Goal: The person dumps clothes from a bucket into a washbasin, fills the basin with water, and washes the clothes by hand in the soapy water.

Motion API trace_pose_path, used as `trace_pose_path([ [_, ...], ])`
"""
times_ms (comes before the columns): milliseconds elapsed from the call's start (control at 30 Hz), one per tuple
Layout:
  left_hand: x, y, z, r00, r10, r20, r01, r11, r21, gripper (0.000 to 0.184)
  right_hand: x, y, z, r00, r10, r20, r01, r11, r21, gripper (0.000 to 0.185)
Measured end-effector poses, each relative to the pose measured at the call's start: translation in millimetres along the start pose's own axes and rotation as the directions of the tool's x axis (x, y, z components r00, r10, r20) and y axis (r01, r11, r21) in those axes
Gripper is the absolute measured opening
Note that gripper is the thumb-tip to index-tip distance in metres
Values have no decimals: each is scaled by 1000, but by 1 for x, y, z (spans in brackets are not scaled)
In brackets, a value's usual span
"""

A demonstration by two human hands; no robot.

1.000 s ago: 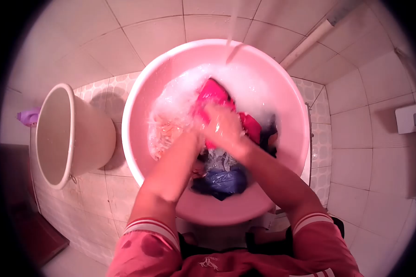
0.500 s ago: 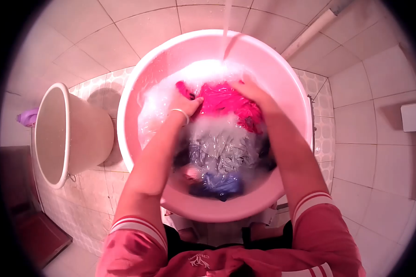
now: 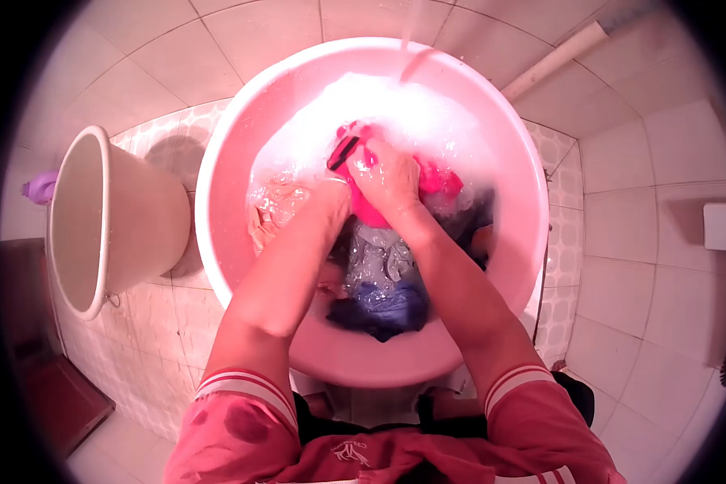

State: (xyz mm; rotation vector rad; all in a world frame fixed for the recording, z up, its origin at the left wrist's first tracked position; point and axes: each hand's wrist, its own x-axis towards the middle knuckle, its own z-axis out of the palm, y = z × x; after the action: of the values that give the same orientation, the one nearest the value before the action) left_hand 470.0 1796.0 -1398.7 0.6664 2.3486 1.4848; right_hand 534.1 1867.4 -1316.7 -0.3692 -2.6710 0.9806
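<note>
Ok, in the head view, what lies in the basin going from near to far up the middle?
Blue cloth → grey cloth → bright pink garment → foam.

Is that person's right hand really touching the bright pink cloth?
Touching. The head view shows it: the right hand is curled over the bright pink cloth, with wet fabric bunched right against the fingers.
</note>
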Motion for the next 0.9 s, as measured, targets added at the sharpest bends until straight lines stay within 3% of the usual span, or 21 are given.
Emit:
trace_pose_path([
  [33, 2, 6, -1, 991, -133, -15, 107, 855, -508, 29, 8, 7, 0, 998, 63, -13, -62, 998, 25, 27],
  [67, 1, 27, -13, 935, -345, 77, 267, 547, -794, 29, 16, 14, 1, 992, 125, -24, -124, 991, 51, 32],
  [100, 0, 39, -22, 839, -488, 242, 342, 126, -931, 29, 26, 24, -4, 977, 214, -3, -213, 974, 77, 35],
  [133, 4, 34, -28, 820, -464, 335, 387, 18, -922, 27, 37, 42, -12, 954, 300, 19, -301, 948, 101, 38],
  [167, 11, 31, -37, 872, -418, 255, 347, 158, -925, 27, 54, 81, -8, 952, 306, 7, -305, 947, 100, 38],
  [267, 15, 23, -69, 875, -460, 150, 300, 273, -914, 28, 66, 111, -18, 864, 467, 186, -502, 826, 257, 36],
  [300, 15, -13, -58, 892, -451, -13, 225, 469, -854, 34, 49, 96, -15, 982, 179, 57, -181, 983, 39, 37],
  [333, 3, -32, -49, 865, -432, -255, 312, 861, -401, 36, 34, 79, -12, 988, -155, 3, 152, 965, -212, 42],
  [367, -12, -49, -41, 856, -273, -439, 389, 900, 198, 39, 23, 58, -15, 932, -157, 326, 254, 925, -283, 50],
  [400, -18, -75, -26, 896, -261, -359, 269, 963, -27, 44, 18, 71, -3, 864, -280, 419, 404, 881, -244, 47],
  [433, -23, -93, -17, 932, -224, -284, 149, 954, -261, 49, 13, 84, 9, 770, -395, 500, 540, 821, -183, 44],
  [467, -25, -62, -41, 886, -459, 70, 462, 886, -37, 41, 14, 91, 13, 778, -364, 511, 498, 854, -149, 40],
  [500, -26, -54, -47, 887, -456, 72, 460, 887, -40, 41, 17, 88, 15, 866, -234, 442, 324, 935, -140, 36],
  [533, -27, -47, -50, 852, -452, 263, 521, 686, -508, 39, 21, 81, 18, 943, -39, 330, 72, 994, -87, 32],
  [567, -27, -39, -52, 835, -348, 427, 525, 269, -808, 38, 27, 73, 23, 966, 122, 228, -131, 991, 23, 29],
  [600, -24, -5, -55, 850, -359, 386, 465, 165, -870, 38, 30, 57, 24, 969, 192, 155, -213, 968, 130, 25],
  [633, -20, 13, -62, 819, -393, 419, 494, 109, -863, 37, 27, 34, 24, 985, 134, 108, -151, 973, 175, 22],
  [667, -19, 5, -53, 877, -318, 360, 401, 70, -914, 38, 13, 11, 21, 995, -69, 78, 55, 984, 172, 17],
  [733, -11, -46, -19, 925, -242, 292, 306, 21, -952, 38, -9, -22, 14, 925, -376, 60, 375, 926, 37, 18],
  [833, -15, 21, -34, 840, -322, 437, 505, 171, -846, 41, 26, -19, -12, 966, -236, 103, 243, 968, -66, 20],
  [900, -19, 70, -66, 723, -437, 535, 690, 458, -560, 42, 61, -5, -37, 988, -148, 50, 150, 988, -41, 27],
])
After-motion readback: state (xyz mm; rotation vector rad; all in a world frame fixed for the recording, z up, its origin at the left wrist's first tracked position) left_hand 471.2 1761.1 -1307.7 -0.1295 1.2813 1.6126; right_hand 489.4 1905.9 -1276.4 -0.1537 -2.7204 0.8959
